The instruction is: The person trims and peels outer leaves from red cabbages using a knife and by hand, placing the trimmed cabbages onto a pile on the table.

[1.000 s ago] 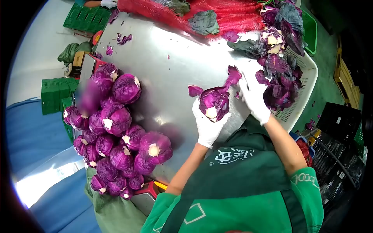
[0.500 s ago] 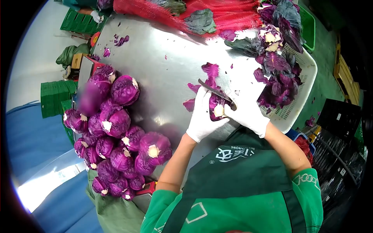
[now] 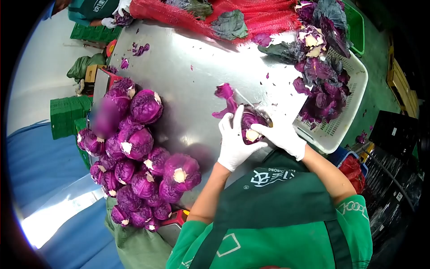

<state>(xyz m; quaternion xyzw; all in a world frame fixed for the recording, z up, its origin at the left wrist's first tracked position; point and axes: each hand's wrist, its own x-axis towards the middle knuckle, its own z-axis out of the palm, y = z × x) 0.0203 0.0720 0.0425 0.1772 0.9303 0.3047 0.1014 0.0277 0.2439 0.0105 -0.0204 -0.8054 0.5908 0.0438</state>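
A red cabbage head (image 3: 251, 121) with a pale cut stem end is held low over the metal table, in front of my apron. Round its left side curl the fingers of my gloved left hand (image 3: 233, 141). On the right, my gloved right hand (image 3: 285, 138) is closed round a knife (image 3: 242, 96), whose thin blade glints beyond the cabbage; the handle is mostly hidden. The right thumb rests by the stem end. Torn purple leaves (image 3: 227, 97) lie just past my left fingertips.
Many red cabbages (image 3: 135, 142) are piled along the table's left side. A white basket (image 3: 351, 121) of trimmed leaves stands at the right. Red mesh sacking (image 3: 264, 15) lies across the far edge. At the far left, a co-worker's gloved hands (image 3: 109, 22) hold a cabbage.
The knife blade has swung from lying across the cabbage's top to pointing away behind it. My left fingers have spread round the cabbage, and the loose leaves have shifted. The co-worker has come further into view.
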